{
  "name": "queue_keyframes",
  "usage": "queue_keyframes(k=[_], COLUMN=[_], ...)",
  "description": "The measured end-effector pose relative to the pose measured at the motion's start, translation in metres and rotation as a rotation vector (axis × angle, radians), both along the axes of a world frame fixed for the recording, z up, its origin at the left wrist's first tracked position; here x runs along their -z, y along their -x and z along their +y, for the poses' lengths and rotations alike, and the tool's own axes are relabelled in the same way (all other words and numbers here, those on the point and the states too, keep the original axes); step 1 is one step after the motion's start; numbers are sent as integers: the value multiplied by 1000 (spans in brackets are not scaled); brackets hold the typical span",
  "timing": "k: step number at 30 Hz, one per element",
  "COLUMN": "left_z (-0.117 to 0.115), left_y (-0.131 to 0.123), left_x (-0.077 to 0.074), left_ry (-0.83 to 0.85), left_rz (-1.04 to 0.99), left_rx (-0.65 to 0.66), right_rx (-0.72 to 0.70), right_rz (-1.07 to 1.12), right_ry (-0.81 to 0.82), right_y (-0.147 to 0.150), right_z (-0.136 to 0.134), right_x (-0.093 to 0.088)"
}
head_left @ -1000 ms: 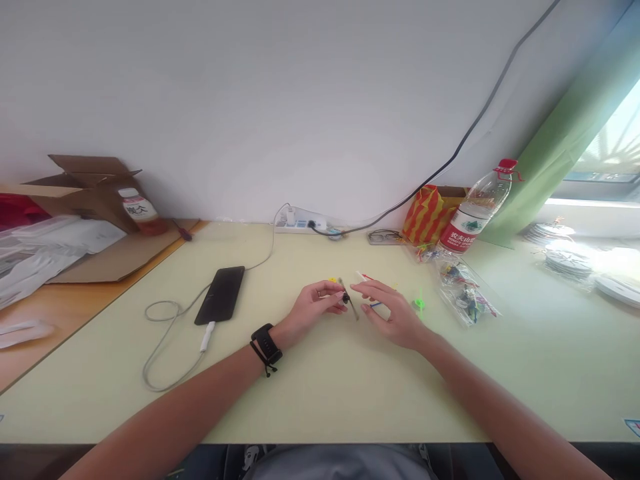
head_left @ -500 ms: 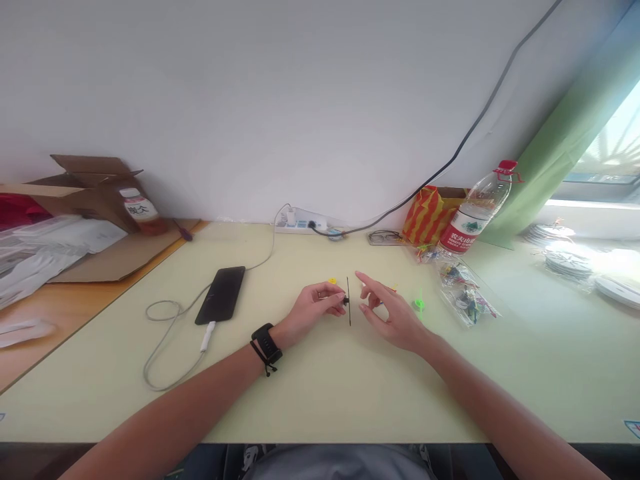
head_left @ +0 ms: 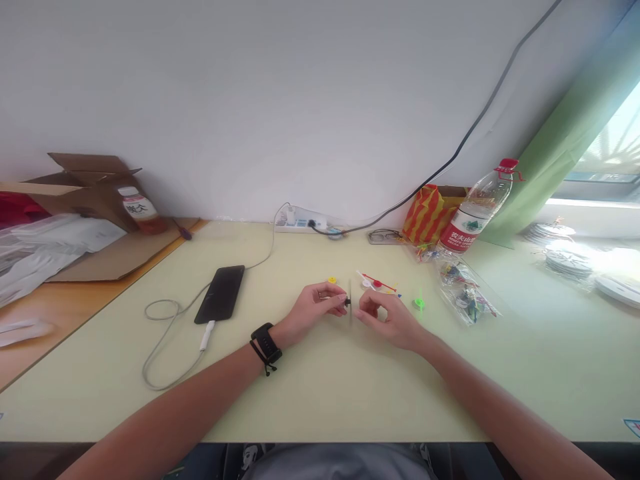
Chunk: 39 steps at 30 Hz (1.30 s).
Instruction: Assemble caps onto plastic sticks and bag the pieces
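My left hand, with a black watch on the wrist, pinches a small black part between thumb and fingertips. A thin strip stands upright at its right end, blurred and seen edge-on. Close to the right of this strip is my right hand, its fingers curled in toward the thumb with nothing visible in them. Whether it touches the strip I cannot tell. Behind it lie a red piece with a thin pointer and a white one. A yellow piece is behind my left hand; a green piece is at the right.
A black phone on a charging cable lies left. Along the wall are a power strip, glasses, a striped bag and a large bottle. Clear bags of small parts and stacked white discs are on the right.
My right hand has curled its stretched fingers and drawn closer to the strip, uncovering the red and white pieces. The strip, sharp before, is now blurred. My left hand has hardly moved.
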<state>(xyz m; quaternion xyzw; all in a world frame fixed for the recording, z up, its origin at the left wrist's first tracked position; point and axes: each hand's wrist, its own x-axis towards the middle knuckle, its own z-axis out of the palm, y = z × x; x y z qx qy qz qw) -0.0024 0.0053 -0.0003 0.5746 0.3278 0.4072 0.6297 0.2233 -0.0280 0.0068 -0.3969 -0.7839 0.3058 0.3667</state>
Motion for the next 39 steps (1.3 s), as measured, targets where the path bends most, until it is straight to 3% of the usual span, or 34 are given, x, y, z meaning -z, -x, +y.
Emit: queue_keyframes(k=[11,21,25,30,34,39], left_z=[-1,-3,-2,1,1,0], left_y=[0,-1,-1,-1,0,0], left_x=[0,-3,-1,0,1,2], left_ry=[-1,-10,-26,-20,-12,-20], left_rz=[13,13,8,-6,-4,7], left_rx=[1,23,18,-37,-35,1], right_rx=[-23,65,99,-140,-124,-97], right_rz=[29,69,145,39,154,150], right_ry=[-40,-57,3,330,269,248], right_y=[2,-1,-2,-8,-9,-8], right_z=[-3,2,2,1,2,3], right_x=[-1,13,9,-3,-8,-8])
